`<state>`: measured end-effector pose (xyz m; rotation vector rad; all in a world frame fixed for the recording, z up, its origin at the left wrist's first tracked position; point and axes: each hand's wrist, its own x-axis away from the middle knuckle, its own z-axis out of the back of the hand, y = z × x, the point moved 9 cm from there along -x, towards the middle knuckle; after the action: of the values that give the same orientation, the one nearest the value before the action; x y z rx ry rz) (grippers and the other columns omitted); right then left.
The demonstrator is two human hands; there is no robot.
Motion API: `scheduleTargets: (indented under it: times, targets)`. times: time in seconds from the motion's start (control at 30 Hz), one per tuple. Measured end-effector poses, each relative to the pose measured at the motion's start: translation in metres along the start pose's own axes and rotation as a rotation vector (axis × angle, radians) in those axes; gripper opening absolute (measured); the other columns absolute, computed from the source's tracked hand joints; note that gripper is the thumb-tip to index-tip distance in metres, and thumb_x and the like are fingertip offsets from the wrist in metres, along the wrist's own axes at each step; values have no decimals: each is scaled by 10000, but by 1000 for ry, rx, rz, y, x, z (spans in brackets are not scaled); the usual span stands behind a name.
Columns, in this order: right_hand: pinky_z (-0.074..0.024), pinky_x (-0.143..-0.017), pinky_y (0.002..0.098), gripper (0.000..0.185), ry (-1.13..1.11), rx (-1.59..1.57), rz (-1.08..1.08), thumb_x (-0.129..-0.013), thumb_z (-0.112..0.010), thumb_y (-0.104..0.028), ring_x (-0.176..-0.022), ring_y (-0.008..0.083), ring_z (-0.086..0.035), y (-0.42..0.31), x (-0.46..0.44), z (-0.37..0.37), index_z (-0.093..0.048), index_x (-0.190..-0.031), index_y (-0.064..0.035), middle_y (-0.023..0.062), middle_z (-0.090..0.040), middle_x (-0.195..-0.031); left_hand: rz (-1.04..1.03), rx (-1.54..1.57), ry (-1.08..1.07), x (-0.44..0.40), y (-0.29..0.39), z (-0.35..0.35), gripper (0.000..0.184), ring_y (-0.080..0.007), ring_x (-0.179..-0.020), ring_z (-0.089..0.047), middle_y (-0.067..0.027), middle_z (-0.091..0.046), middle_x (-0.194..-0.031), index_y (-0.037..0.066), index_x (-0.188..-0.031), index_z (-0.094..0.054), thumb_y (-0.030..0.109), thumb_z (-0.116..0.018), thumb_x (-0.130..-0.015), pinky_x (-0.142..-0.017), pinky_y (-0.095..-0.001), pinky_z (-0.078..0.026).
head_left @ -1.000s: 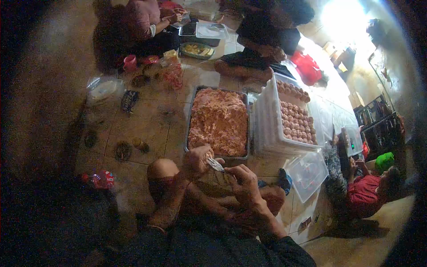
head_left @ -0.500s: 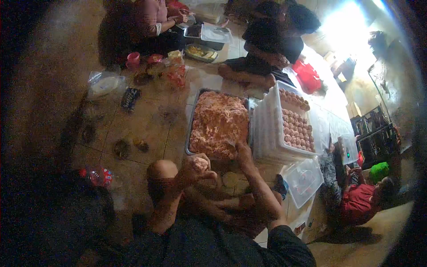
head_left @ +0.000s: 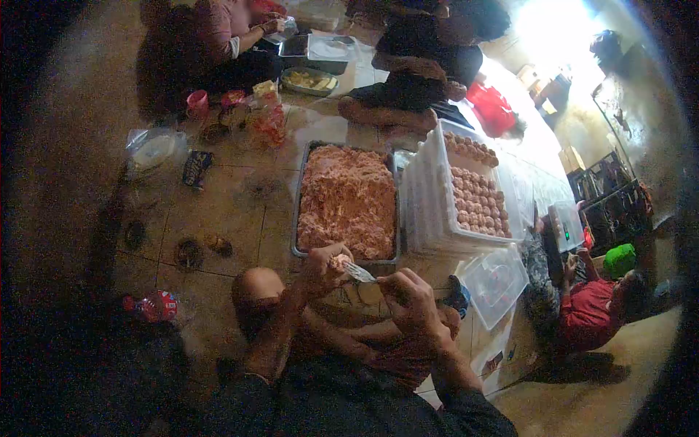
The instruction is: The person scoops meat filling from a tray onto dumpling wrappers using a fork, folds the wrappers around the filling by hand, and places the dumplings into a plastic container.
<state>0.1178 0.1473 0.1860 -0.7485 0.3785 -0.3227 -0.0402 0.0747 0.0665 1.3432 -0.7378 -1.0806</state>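
Near the lower edge of a metal tray (head_left: 297, 207) filled with pinkish minced meat (head_left: 348, 197), my left hand (head_left: 317, 272) is closed around a small lump of minced meat (head_left: 338, 261). The lump shows at the thumb side of the fist. My right hand (head_left: 413, 300) pinches the handle of a fork (head_left: 359, 272), its tines touching or right beside the lump. To the right of the tray rises a stack of clear plastic boxes (head_left: 426, 211). Rows of round meatballs (head_left: 477, 197) lie in the top one.
A clear plastic lid (head_left: 495, 288) lies right of my knee. Several people sit around, one in a red shirt (head_left: 582, 309). At left are a dark packet (head_left: 196, 169), a plastic bag (head_left: 154, 149) and a bottle (head_left: 156, 306). An oval dish (head_left: 309, 81) stands beyond.
My right hand has drawn back from the meat in the tray, bringing the fork to the lump in my left fist. The view has shifted slightly.
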Motion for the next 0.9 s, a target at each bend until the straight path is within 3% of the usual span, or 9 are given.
scheduleTargets:
  times: [0.23, 0.3, 0.33, 0.43, 0.5, 0.57, 0.63, 0.73, 0.9]
  targets:
    - [-509, -690, 355, 106, -6, -33, 53, -877, -665, 18, -751, 283, -648, 2, -7, -22, -662, -980, -1, 139, -613, -836, 101, -196, 38, -1, -17, -4, 396, -120, -677, -568, -33, -650, -740, 65, -865, -614, 377, -845, -786, -601, -315, -457]
    - [-508, -693, 346, 141, 50, -500, -149, -886, -668, -1, -753, 224, -649, 38, -8, -36, -645, -1024, -3, 125, -618, -837, 72, -291, 72, -7, -21, 13, 396, -108, -688, -560, -35, -643, -749, 68, -863, -603, 364, -852, -778, -604, -305, -449]
    - [-508, -693, 346, 141, 49, -494, -142, -886, -668, -1, -753, 224, -649, 42, -15, -35, -645, -1024, -3, 125, -618, -837, 130, 182, -166, -9, -29, 10, 362, -112, -700, -566, -44, -643, -767, 65, -878, -608, 326, -842, -790, -627, -303, -464]
    - [-513, -699, 334, 180, 191, -403, -172, -897, -685, -51, -768, 181, -640, 78, -54, -22, -638, -1069, -25, 117, -623, -839, -28, -194, 29, 15, 0, 16, 278, -130, -753, -590, -72, -660, -863, 37, -971, -638, 199, -809, -823, -721, -284, -505]
    - [-519, -701, 364, 166, 221, 180, -76, -909, -673, -90, -772, 257, -652, 120, -74, -29, -631, -1059, -34, 133, -634, -858, 306, 405, -308, 14, -24, -13, 239, -128, -794, -617, -67, -669, -883, 18, -1013, -642, 159, -766, -865, -770, -312, -539]
    - [-517, -699, 386, 155, 147, 273, -16, -907, -656, -90, -781, 306, -648, 181, -75, -58, -624, -1046, -31, 152, -630, -859, 1014, 879, -679, 41, -31, -40, 224, -117, -849, -644, -64, -676, -895, 8, -1055, -640, 146, -735, -906, -797, -342, -571]
    - [-514, -698, 408, 144, 71, 361, 55, -906, -640, -91, -790, 356, -644, 184, -72, -58, -616, -1034, -28, 170, -627, -861, -33, -202, 22, 29, 51, 20, 226, -125, -877, -677, -76, -678, -874, 16, -1043, -620, 183, -722, -929, -774, -358, -596]
    - [-496, -676, 446, 155, -82, 524, -143, -886, -609, -67, -801, 416, -622, 125, -53, -28, -602, -1032, -15, 192, -609, -859, -91, 400, -24, 29, -4, 11, 319, -118, -813, -673, -55, -680, -837, 45, -997, -613, 276, -796, -874, -704, -309, -569]
    - [-494, -688, 429, 142, 49, 58, 116, -837, -611, -3, -806, 403, -620, 45, -14, -19, -609, -979, -9, 190, -589, -857, 54, 113, 70, 6, 2, 9, 264, -103, -656, -588, -10, -636, -713, 77, -879, -623, 272, -800, -868, -619, -293, -507]
